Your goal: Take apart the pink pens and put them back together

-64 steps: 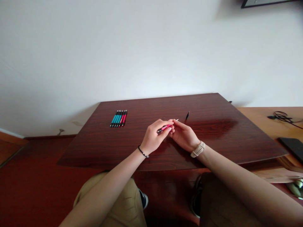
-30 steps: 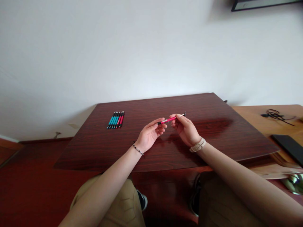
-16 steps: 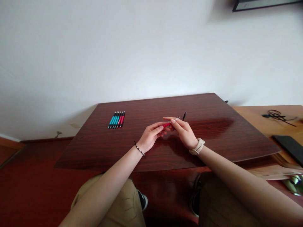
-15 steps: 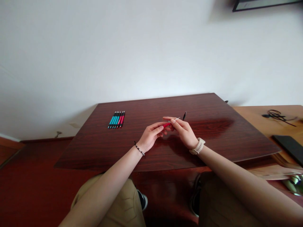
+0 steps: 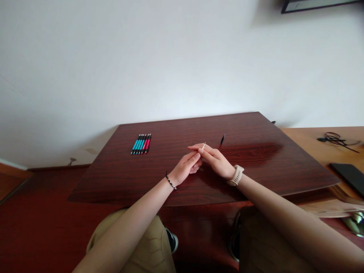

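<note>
Refill, by the look of it: thin, white, gripped between thumb and fingers of the right hand, upper tip toward one o'clock. Left hand just beside, toward eight o'clock, touching the right, fingers curled closed; cannot tell about any barrel hidden inside. On the table, with the clock centred on the joined hands and twelve toward the wall: short black pen piece lying alone near two o'clock, row of teal and pink pens just past nine. Step in hand, as judged: working a pen's inner part, in or out uncertain, black piece not yet joined. Called for next, probably: steady left grip and careful lining-up of the slim refill. No readable brand or lettering on pens, pale watch strap or dark-edged frame between one and two.
</note>
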Motion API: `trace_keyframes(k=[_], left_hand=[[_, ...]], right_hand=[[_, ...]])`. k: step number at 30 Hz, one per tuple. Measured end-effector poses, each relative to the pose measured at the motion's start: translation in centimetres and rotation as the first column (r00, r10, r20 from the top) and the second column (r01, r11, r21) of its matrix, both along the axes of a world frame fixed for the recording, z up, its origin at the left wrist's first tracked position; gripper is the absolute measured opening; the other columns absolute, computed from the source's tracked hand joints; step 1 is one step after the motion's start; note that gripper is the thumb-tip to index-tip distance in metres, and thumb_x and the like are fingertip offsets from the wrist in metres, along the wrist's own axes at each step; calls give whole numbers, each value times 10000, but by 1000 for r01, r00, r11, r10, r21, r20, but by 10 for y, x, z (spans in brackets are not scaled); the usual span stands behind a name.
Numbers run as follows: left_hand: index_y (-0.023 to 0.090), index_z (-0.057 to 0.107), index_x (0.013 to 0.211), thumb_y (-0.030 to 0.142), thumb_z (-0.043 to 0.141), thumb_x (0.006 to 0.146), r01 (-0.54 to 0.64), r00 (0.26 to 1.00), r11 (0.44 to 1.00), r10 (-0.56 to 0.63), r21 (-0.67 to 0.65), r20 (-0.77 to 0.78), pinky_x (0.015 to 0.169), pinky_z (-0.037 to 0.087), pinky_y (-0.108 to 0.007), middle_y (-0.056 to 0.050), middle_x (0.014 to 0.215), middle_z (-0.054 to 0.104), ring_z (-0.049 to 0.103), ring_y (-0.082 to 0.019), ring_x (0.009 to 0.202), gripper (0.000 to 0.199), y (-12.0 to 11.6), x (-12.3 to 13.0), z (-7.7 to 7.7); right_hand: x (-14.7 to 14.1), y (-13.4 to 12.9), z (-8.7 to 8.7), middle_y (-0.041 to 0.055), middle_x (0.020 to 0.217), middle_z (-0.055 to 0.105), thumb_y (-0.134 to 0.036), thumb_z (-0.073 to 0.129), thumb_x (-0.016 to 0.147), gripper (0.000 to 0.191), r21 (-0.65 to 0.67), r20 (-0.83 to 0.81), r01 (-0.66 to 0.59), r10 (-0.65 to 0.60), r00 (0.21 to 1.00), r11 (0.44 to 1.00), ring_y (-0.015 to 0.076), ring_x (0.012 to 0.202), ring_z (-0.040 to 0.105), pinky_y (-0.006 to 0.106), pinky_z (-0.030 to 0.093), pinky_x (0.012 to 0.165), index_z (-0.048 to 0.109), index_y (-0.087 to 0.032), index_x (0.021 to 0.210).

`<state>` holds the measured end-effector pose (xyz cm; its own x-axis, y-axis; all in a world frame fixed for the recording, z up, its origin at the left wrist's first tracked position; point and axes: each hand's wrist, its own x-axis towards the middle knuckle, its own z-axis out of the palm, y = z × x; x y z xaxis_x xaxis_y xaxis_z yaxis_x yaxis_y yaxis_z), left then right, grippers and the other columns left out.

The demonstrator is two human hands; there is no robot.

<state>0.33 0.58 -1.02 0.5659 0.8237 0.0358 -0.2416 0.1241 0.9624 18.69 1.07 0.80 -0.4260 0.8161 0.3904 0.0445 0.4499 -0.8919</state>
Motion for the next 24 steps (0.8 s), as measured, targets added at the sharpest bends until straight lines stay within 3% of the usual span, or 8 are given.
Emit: trace_keyframes(k=[2, 5, 8, 11, 13, 17, 21, 24], left_hand=[[192, 499, 861, 582, 634, 1020, -13, 1000, 1000, 13, 23, 4, 505, 241, -210, 61, 666, 385, 329, -70, 537, 443, -1, 1, 0], [186, 548, 917, 583, 631, 1023, -44, 998, 999, 43, 17, 56, 511, 250, -201, 71, 660, 354, 299, -69, 533, 418, 0, 2, 1], [178, 611, 995, 569, 615, 1034, -78, 987, 997, 79, -13, 142, 500, 212, -197, 81, 655, 312, 237, -66, 519, 393, 3, 0, 3], [180, 621, 971, 545, 635, 1026, -121, 965, 991, 131, -54, 229, 500, 200, -201, 83, 644, 285, 204, -70, 518, 369, 5, -1, 5], [182, 618, 944, 526, 659, 1011, -156, 948, 984, 175, -91, 265, 520, 246, -205, 77, 640, 292, 235, -76, 528, 354, 7, -1, 5], [175, 619, 910, 482, 676, 1003, -207, 923, 966, 246, -155, 297, 572, 328, -224, 61, 660, 318, 298, -86, 559, 326, 8, -1, 5], [165, 661, 967, 461, 672, 1008, -207, 920, 965, 248, -163, 304, 546, 298, -223, 60, 673, 315, 281, -83, 553, 299, 8, -1, 7], [162, 698, 1087, 456, 681, 1004, -212, 924, 968, 242, -131, 296, 538, 287, -220, 64, 673, 321, 270, -81, 550, 306, 8, 0, 8]], right_hand=[[0, 0, 1, 54, 1399, 702, -508, 451, 1127, 440, -39, -3, -35, 35, 999, 999, 271, 1364, 606, 488, 391, 1251, 704, -321, 1435], [1, 1, 0, 56, 1435, 691, -516, 483, 1111, 471, -129, -71, -49, 40, 997, 990, 269, 1374, 603, 475, 434, 1220, 631, -317, 1512], [6, 8, -6, 83, 1373, 716, -502, 468, 1105, 478, -175, -107, 73, -92, 990, 982, 247, 1181, 692, 426, 565, 1035, 615, -282, 1503], [13, 17, -13, 99, 1251, 742, -391, 525, 1064, 427, -22, 82, 285, -282, 956, 958, 210, 871, 690, 396, 589, 860, 636, -235, 1445], [18, 20, -18, 104, 1233, 739, -283, 553, 1018, 414, 152, 249, 355, -384, 889, 922, 210, 807, 663, 407, 580, 859, 652, -224, 1416], [21, 22, -25, 131, 1364, 684, -183, 514, 998, 473, 339, 432, 373, -496, 753, 863, 264, 974, 704, 417, 582, 928, 632, -228, 1454], [20, 24, -29, 139, 1420, 663, -218, 528, 1019, 496, 355, 574, 367, -510, 640, 860, 314, 1112, 714, 415, 594, 928, 599, -224, 1511], [19, 30, -30, 148, 1414, 675, -258, 555, 1029, 491, 343, 628, 360, -497, 599, 868, 330, 1127, 719, 422, 593, 927, 597, -209, 1516]])
